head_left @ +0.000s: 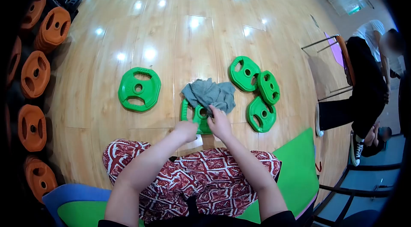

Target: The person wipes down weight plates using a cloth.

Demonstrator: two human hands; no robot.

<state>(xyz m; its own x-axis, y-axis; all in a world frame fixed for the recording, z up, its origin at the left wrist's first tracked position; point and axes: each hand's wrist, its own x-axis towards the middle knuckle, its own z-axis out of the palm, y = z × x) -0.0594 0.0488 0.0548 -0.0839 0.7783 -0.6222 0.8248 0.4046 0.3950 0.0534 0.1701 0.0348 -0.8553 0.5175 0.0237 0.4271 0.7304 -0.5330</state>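
Right in front of my knees, a green weight plate (197,119) lies on the wooden floor, its far part covered by a crumpled grey-green cloth (208,95). My left hand (186,131) is closed at the near left edge of this plate, its fingertips mostly hidden. On the plate's right side, by the centre hole, my right hand (220,123) has its fingers closed on the near edge of the cloth. Another green weight plate (147,94) lies flat to the left. Three more green plates (243,75) lie to the right, one partly resting on the others.
Orange weight plates (33,127) stand on a rack along the left. A green mat (297,167) and a blue mat (70,195) are beside my legs. At the right, a person (368,64) sits on a chair (345,58); another person is farther back.
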